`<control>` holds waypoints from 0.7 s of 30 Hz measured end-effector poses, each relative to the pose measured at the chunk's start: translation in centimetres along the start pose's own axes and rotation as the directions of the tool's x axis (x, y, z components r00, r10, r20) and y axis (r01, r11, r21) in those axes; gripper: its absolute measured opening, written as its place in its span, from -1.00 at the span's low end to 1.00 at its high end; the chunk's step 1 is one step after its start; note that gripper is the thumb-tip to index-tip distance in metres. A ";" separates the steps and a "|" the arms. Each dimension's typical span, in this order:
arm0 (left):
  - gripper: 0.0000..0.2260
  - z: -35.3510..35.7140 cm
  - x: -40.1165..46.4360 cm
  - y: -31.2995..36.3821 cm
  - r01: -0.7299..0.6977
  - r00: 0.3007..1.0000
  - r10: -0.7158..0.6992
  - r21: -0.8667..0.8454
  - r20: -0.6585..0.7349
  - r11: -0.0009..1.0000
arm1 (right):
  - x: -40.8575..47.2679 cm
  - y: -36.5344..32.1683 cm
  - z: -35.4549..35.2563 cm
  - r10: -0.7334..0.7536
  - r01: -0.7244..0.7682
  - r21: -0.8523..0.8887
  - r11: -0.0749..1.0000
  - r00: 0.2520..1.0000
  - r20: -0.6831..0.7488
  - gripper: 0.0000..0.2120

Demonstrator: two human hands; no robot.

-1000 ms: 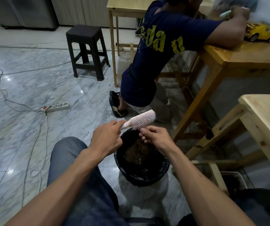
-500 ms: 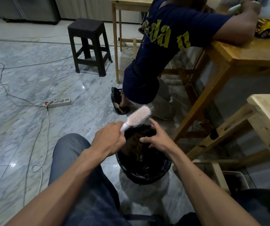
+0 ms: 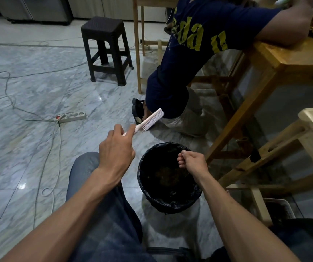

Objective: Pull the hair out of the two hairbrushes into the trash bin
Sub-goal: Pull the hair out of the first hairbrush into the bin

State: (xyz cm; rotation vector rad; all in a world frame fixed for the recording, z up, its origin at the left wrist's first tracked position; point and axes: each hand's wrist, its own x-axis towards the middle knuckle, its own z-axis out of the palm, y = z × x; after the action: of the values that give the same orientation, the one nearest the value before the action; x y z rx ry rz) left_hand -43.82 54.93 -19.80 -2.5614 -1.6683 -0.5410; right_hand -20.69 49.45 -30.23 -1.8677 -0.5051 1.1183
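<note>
A pink hairbrush [image 3: 150,120] is held by its handle in the left hand [image 3: 116,150], up and to the left of the trash bin [image 3: 168,202], with the head pointed away from the wearer and the bristles turned toward the bin's side. The brush is clear of the bin's rim. The right hand [image 3: 193,163] is seen above the bin's opening, near its right edge, with the fingers curled into a loose fist; whether anything is pinched inside cannot be told. The bin is lined with a black bag and stands on the marble floor [image 3: 29,95], and a brownish mass of hair [image 3: 168,174] is seen at its bottom. Only one brush is in view. Beyond the bin a person in a dark blue shirt [image 3: 199,35] is seen leaning on a wooden table [image 3: 293,59]. Far left of the bin a white power strip [image 3: 72,116] lies on the floor, and a dark stool [image 3: 105,48] stands further behind it.
</note>
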 end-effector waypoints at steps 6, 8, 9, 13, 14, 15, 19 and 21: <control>-0.62 0.5 0.0 1.1 -0.014 0.999 0.016 -0.064 0.034 0.998 | -1.3 -4.0 -0.1 0.148 0.067 -0.614 0.786 0.945 0.292 -0.22; -0.65 0.7 -0.1 1.4 0.001 0.999 0.004 -0.085 0.054 0.996 | -1.6 -6.0 -0.3 0.046 0.238 -0.706 0.667 0.933 0.358 -0.34; -0.67 0.8 0.0 1.6 0.005 0.998 0.000 -0.089 0.060 0.996 | -1.8 -6.6 -0.4 0.019 0.258 -0.688 0.678 0.930 0.368 -0.38; -0.70 0.9 0.1 2.3 0.011 0.996 -0.001 -0.104 0.087 0.995 | -1.7 -6.3 -1.0 -0.128 0.261 -0.724 0.639 0.964 0.234 -0.52; -0.71 0.8 0.0 2.5 0.017 0.995 -0.005 -0.119 0.096 0.993 | -1.8 -6.0 -1.2 -0.173 0.248 -0.718 0.650 0.969 0.178 -0.61; -0.71 0.7 0.0 2.6 0.032 0.994 -0.018 -0.136 0.106 0.990 | -2.1 -5.9 -1.4 -0.205 0.243 -0.699 0.672 0.969 0.139 -0.71; -0.72 0.6 -0.3 2.9 0.122 0.979 -0.080 -0.227 0.188 0.966 | -3.2 -6.6 -1.7 -0.214 0.271 -0.491 0.828 0.962 0.170 -0.65; -0.72 0.6 -0.5 3.2 0.170 0.963 -0.092 -0.311 0.251 0.935 | -3.7 -7.5 -1.6 -0.107 0.141 -0.155 0.978 0.972 0.207 -0.67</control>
State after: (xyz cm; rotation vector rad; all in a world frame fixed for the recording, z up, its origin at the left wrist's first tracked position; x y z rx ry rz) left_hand -40.93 53.28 -20.03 -2.8569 -1.9924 -0.5929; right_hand -20.58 50.11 -21.80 -1.8483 -0.8424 1.2145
